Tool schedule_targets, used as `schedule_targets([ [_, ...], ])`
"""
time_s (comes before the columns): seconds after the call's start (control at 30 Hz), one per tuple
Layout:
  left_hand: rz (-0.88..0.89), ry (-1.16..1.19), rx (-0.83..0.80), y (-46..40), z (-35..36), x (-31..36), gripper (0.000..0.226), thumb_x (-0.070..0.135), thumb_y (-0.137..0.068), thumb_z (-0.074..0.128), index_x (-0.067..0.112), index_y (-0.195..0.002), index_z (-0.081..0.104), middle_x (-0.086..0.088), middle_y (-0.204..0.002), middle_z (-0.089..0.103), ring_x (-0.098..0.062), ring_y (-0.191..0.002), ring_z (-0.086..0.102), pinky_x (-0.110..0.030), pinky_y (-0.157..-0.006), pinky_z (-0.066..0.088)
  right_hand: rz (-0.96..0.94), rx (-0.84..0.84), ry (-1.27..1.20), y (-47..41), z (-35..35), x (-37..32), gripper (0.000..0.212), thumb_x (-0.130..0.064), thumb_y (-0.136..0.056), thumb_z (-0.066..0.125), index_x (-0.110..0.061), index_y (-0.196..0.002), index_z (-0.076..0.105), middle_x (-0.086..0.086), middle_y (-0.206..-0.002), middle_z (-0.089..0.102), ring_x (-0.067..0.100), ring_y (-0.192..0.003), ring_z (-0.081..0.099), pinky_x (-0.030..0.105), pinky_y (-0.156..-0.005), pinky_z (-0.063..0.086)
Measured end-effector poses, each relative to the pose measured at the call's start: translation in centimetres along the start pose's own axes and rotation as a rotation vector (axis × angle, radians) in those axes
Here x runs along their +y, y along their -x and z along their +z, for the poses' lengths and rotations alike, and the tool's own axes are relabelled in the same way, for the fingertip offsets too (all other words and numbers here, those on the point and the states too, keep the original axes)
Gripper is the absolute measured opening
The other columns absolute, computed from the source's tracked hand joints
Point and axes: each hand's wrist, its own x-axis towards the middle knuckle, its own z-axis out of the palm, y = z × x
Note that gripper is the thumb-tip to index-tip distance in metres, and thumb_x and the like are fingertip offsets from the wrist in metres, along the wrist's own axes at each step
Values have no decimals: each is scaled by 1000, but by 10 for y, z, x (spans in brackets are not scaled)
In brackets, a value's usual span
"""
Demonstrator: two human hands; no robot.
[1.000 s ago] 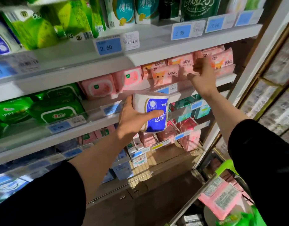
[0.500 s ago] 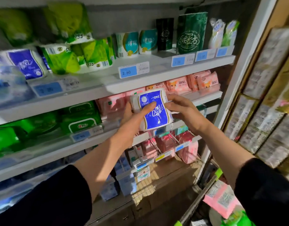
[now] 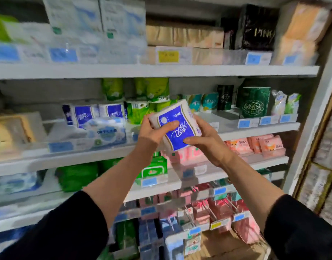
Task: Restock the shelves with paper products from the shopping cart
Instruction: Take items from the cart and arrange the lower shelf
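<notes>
Both hands are on one pack rn. It's a white tissue pack w/ a big blue label, sitting about center frame, tilted so the label reads upside down ("240" near the top edge). Left hand wraps it from the left side, thumb curled across the blue front, other fingers hidden behind the pack. Right hand grips the lower right corner, thumb on the front near the bottom of the label, fingers round the back. So both are curled on it, neither spread flat.

The pack is held in the air in front of the second shelf from the top, not resting on anything afaict. Just left of it on that shelf are matching blue-label packs, w/ green packs right behind it. Right of center is a dark green roll pack.

Below, mid-right of frame, a row of pink packs lines the next shelf down. Upper part of frame has beige packs and a black pack, pretty blurry. Black sleeves at both bottom corners. Price tags are all along the shelf edges, too smeared to read.
</notes>
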Motion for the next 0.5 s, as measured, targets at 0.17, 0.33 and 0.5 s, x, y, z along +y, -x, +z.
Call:
schedule_targets([
  [0.17,0,-178,-13,-17,-52,41,71,22,-51,90,19,-112,53,-2,-104,64,-7,-82,67,-21,-74,52,-71,104,87,-38,30,-16,96,-24,-36,85,-19,-125,48,9,-110,67,21,-98,64,39,-88,54],
  [0.33,61,-326,-29,-19,-91,49,60,20,-70,85,13,-121,55,-8,-111,67,-12,-90,68,-20,-71,55,-80,82,191,-64,54,-20,80,-17,-43,84,-17,-115,49,8,-101,67,8,-85,67,25,-69,55],
  [0.5,238,-503,237,-27,-123,47,28,23,-83,74,16,-109,67,2,-108,69,-10,-97,65,-29,-87,54,-53,119,120,-91,61,-15,67,-24,-45,82,-11,-104,54,15,-108,68,23,-95,68,32,-77,56],
])
